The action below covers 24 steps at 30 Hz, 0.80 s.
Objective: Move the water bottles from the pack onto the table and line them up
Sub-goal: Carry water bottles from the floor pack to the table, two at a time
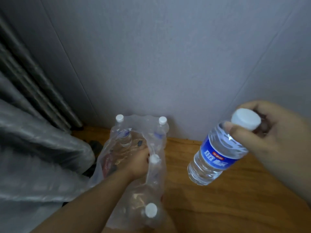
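Okay, my right hand (276, 138) grips a water bottle (218, 152) by the neck, fingers curled under its white cap (246, 121) — bottle tilted in the air, clear of the wooden surface (227, 199) below. My left hand (139, 163) is inside the torn plastic pack (151, 180), next to a bottle cap (154, 159) — can't tell if it grips anything. Four capped bottles sit in the pack, against the grey wall (168, 64). Grey curtain (33, 157) at left.
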Motion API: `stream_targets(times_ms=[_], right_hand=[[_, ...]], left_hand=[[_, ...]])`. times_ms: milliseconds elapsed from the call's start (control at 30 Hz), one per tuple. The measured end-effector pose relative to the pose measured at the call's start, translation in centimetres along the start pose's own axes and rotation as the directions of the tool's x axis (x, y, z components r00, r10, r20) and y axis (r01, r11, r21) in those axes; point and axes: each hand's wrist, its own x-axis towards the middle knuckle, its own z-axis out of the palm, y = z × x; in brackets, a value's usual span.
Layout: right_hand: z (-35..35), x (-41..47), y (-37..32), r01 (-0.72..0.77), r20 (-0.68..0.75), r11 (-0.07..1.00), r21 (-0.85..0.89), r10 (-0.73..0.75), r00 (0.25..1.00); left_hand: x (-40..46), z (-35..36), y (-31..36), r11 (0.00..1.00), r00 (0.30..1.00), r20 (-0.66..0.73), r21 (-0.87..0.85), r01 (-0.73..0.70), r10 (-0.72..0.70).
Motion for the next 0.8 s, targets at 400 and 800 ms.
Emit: stream_targets(times_ms=[400, 800], right_hand=[[0.8, -1.2, 0.9, -0.084, 0.026, 0.996, 0.001, 0.084, 0.996], [-10.8, 0.5, -13.5, -0.154, 0.078, 0.986, -0.067, 0.159, 0.984]], left_hand=[[-3.7, -5.5, 1.7, 0.966, 0.950, -0.281, 0.178, 0.190, -0.135], [-14.3, -24.0, 14.6, 0.958, 0.899, -0.394, 0.123, 0.257, -0.191]])
